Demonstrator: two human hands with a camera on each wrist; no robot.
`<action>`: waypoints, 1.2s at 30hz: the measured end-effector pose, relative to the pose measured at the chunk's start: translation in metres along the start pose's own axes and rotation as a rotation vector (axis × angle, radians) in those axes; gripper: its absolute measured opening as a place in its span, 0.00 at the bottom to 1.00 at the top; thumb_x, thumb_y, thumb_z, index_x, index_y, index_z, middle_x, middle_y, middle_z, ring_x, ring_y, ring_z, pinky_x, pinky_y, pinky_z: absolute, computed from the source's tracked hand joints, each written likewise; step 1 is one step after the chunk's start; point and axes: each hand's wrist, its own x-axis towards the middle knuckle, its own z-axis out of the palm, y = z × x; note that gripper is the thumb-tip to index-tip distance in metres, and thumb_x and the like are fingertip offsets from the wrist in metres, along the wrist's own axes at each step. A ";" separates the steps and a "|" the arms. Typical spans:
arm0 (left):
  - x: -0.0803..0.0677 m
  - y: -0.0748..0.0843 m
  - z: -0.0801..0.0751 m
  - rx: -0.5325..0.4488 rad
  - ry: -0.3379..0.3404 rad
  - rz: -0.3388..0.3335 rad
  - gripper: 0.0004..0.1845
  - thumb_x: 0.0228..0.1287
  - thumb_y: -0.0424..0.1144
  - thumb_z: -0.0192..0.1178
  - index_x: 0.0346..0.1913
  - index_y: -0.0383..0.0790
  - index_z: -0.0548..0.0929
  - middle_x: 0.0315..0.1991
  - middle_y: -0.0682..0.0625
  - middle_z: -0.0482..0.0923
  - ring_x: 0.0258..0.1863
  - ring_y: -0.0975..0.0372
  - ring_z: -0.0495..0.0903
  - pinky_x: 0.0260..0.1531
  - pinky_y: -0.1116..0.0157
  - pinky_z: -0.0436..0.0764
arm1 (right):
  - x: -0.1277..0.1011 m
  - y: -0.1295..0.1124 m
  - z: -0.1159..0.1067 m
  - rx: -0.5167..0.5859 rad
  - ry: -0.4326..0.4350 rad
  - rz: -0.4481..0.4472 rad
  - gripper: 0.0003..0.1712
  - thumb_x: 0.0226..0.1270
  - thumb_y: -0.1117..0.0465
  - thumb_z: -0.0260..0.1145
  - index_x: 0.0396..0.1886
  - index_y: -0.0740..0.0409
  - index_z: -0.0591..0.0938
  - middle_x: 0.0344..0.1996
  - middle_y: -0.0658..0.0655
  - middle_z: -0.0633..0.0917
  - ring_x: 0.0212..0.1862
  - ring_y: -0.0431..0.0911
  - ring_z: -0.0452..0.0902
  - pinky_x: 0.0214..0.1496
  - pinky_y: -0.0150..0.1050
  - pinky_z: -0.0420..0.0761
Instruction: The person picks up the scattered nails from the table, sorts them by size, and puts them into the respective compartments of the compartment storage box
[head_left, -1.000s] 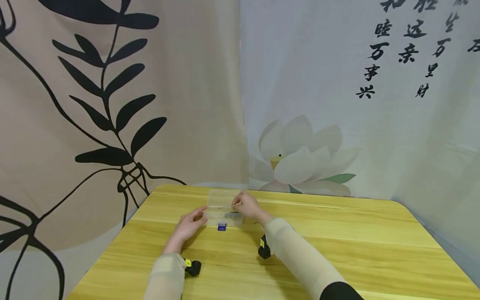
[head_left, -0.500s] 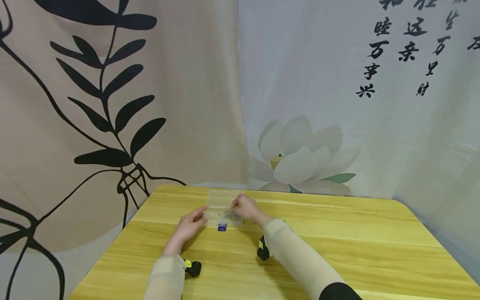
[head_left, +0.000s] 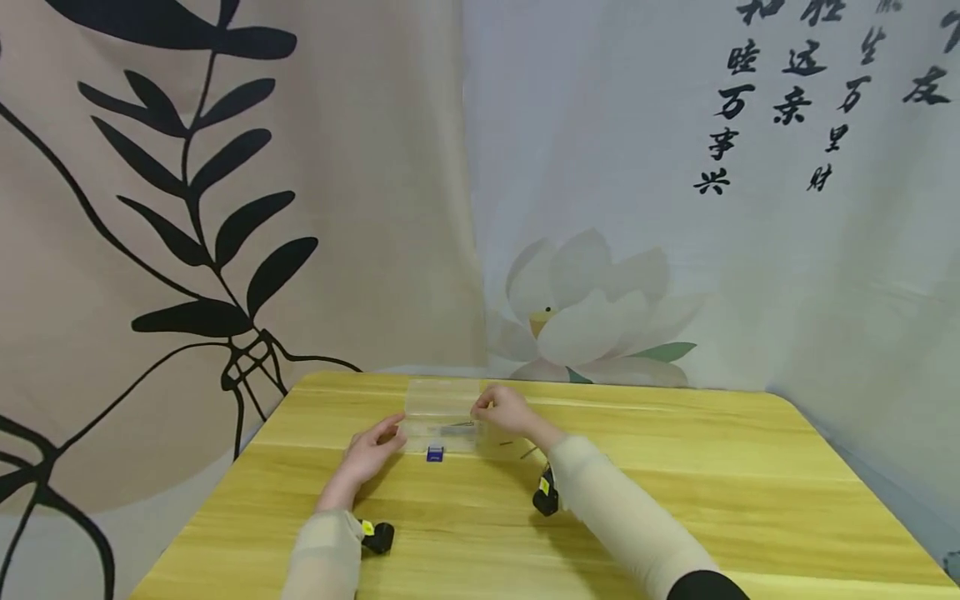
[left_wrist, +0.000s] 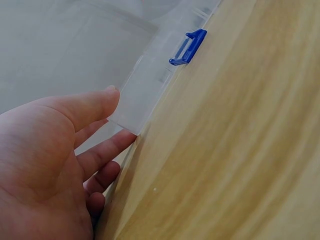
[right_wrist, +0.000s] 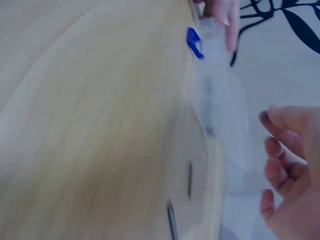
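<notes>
Clear rectangular plastic box [head_left: 442, 421] with a blue latch [head_left: 435, 454] lies flat on the yellow wooden surface [head_left: 675, 483], toward its far left part, close to the wall hangings. The box's transparent lid [head_left: 442, 397] stands raised at the far side. The blue latch sits on the near long wall of the box, on the side facing the person, and shows in both wrist views [left_wrist: 189, 47] [right_wrist: 194, 42].

Left hand [head_left: 369, 454] rests at the left end of the box, palm on the surface, fingers loosely extended; the thumb [left_wrist: 87, 107] lies against the corner of the box [left_wrist: 135, 105] and the fingertips touch its end wall. It does not curl around anything.

Right hand [head_left: 508, 410] is at the right end of the box, by the lid edge, fingers bent inward. The right wrist view is blurred, and whether the fingers pinch the lid or merely touch it cannot be told. 2 thin dark pins [right_wrist: 180, 200], or similar slender pieces, lie on the surface just beside the right end of the box; their exact nature cannot be made out.

Both forearms wear beige sleeves [head_left: 622, 525], each with a black wrist camera [head_left: 545, 497]. Behind the surface hang a beige cloth with black leaves [head_left: 187, 208] and a pale cloth with a lotus flower [head_left: 585, 317] and black calligraphy.
</notes>
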 end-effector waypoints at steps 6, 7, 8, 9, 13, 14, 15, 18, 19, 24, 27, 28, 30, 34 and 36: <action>0.001 -0.001 -0.002 0.003 -0.007 0.009 0.28 0.72 0.43 0.56 0.72 0.41 0.66 0.64 0.33 0.68 0.64 0.41 0.66 0.62 0.42 0.63 | -0.035 0.019 -0.031 0.101 -0.013 0.052 0.08 0.68 0.61 0.64 0.36 0.59 0.88 0.40 0.55 0.84 0.30 0.39 0.72 0.32 0.35 0.75; 0.001 0.000 -0.003 0.004 -0.006 0.007 0.28 0.72 0.43 0.56 0.72 0.41 0.66 0.64 0.32 0.68 0.64 0.41 0.66 0.62 0.42 0.63 | -0.041 0.023 -0.035 0.117 -0.013 0.059 0.09 0.68 0.61 0.64 0.36 0.60 0.87 0.41 0.55 0.84 0.30 0.40 0.71 0.32 0.36 0.74; 0.001 0.000 -0.004 0.006 -0.008 0.006 0.28 0.73 0.43 0.56 0.72 0.41 0.66 0.65 0.32 0.68 0.64 0.41 0.65 0.62 0.42 0.63 | -0.047 0.027 -0.038 0.136 -0.015 0.068 0.09 0.69 0.61 0.64 0.37 0.62 0.87 0.41 0.56 0.84 0.32 0.40 0.73 0.33 0.36 0.75; 0.000 0.001 -0.004 0.007 -0.009 0.002 0.28 0.73 0.44 0.56 0.72 0.41 0.65 0.65 0.32 0.67 0.65 0.41 0.65 0.62 0.42 0.63 | -0.053 0.031 -0.040 0.152 -0.016 0.080 0.10 0.69 0.61 0.63 0.37 0.63 0.87 0.41 0.56 0.84 0.33 0.41 0.73 0.34 0.37 0.75; 0.000 0.002 -0.006 0.014 -0.017 -0.007 0.29 0.73 0.44 0.55 0.72 0.41 0.65 0.65 0.32 0.67 0.65 0.40 0.64 0.63 0.41 0.61 | -0.072 0.048 -0.046 0.223 -0.014 0.134 0.10 0.69 0.63 0.63 0.40 0.65 0.87 0.44 0.58 0.84 0.45 0.47 0.77 0.43 0.42 0.77; 0.000 0.002 -0.006 0.015 -0.021 -0.006 0.29 0.73 0.44 0.55 0.73 0.41 0.64 0.66 0.32 0.66 0.65 0.40 0.63 0.63 0.41 0.60 | -0.076 0.052 -0.047 0.238 -0.011 0.149 0.10 0.69 0.64 0.63 0.40 0.65 0.87 0.44 0.58 0.84 0.47 0.49 0.77 0.45 0.43 0.78; 0.000 0.003 -0.006 0.015 -0.023 -0.008 0.29 0.73 0.44 0.55 0.73 0.41 0.64 0.66 0.32 0.66 0.66 0.40 0.63 0.63 0.41 0.60 | -0.080 0.055 -0.047 0.248 -0.007 0.166 0.09 0.68 0.64 0.63 0.41 0.65 0.87 0.45 0.58 0.84 0.48 0.50 0.77 0.47 0.45 0.78; 0.001 0.002 -0.004 0.014 -0.033 -0.007 0.29 0.73 0.45 0.55 0.73 0.41 0.64 0.66 0.32 0.66 0.66 0.40 0.62 0.64 0.40 0.58 | -0.087 0.066 -0.049 0.269 0.008 0.200 0.09 0.67 0.65 0.65 0.42 0.65 0.86 0.45 0.59 0.84 0.50 0.52 0.78 0.52 0.50 0.77; 0.001 0.002 -0.002 0.009 -0.037 -0.009 0.29 0.73 0.45 0.54 0.73 0.42 0.64 0.66 0.32 0.65 0.66 0.40 0.62 0.64 0.40 0.58 | -0.089 0.069 -0.050 0.277 0.012 0.212 0.09 0.67 0.65 0.65 0.42 0.65 0.86 0.45 0.59 0.84 0.50 0.53 0.78 0.54 0.51 0.76; 0.001 0.000 0.001 0.002 -0.038 -0.012 0.29 0.73 0.45 0.55 0.73 0.43 0.64 0.66 0.33 0.67 0.65 0.41 0.64 0.64 0.41 0.59 | -0.091 0.082 -0.051 0.288 0.008 0.254 0.10 0.64 0.67 0.66 0.44 0.64 0.86 0.45 0.58 0.85 0.50 0.51 0.78 0.58 0.53 0.73; 0.000 0.001 0.003 0.013 -0.028 -0.001 0.29 0.73 0.45 0.55 0.72 0.42 0.65 0.64 0.34 0.68 0.65 0.41 0.65 0.63 0.40 0.59 | -0.089 0.087 -0.051 0.282 -0.019 0.246 0.11 0.62 0.67 0.68 0.44 0.63 0.87 0.44 0.58 0.86 0.51 0.52 0.79 0.59 0.52 0.73; 0.000 0.001 0.003 0.008 -0.026 0.000 0.29 0.72 0.45 0.56 0.72 0.41 0.65 0.64 0.33 0.69 0.65 0.41 0.65 0.63 0.40 0.59 | -0.089 0.088 -0.051 0.280 -0.030 0.236 0.12 0.61 0.67 0.69 0.45 0.64 0.87 0.44 0.58 0.86 0.51 0.53 0.79 0.58 0.53 0.74; 0.000 0.002 0.003 0.004 -0.023 0.003 0.29 0.72 0.44 0.56 0.72 0.41 0.66 0.64 0.33 0.69 0.64 0.40 0.65 0.63 0.41 0.59 | -0.087 0.091 -0.051 0.277 -0.050 0.225 0.12 0.60 0.67 0.70 0.44 0.64 0.87 0.44 0.58 0.87 0.52 0.53 0.79 0.58 0.52 0.74; 0.000 0.004 0.003 -0.009 -0.032 -0.008 0.29 0.72 0.44 0.56 0.72 0.41 0.65 0.65 0.32 0.67 0.65 0.40 0.64 0.63 0.40 0.59 | -0.083 0.096 -0.049 0.244 -0.065 0.225 0.11 0.60 0.65 0.71 0.42 0.60 0.88 0.44 0.56 0.87 0.51 0.51 0.80 0.58 0.51 0.75; 0.001 0.004 0.002 -0.008 -0.034 -0.014 0.29 0.73 0.45 0.55 0.72 0.41 0.65 0.65 0.33 0.67 0.65 0.40 0.64 0.63 0.40 0.59 | -0.081 0.096 -0.049 0.237 -0.067 0.235 0.10 0.60 0.65 0.71 0.42 0.59 0.89 0.44 0.55 0.87 0.51 0.50 0.80 0.58 0.50 0.75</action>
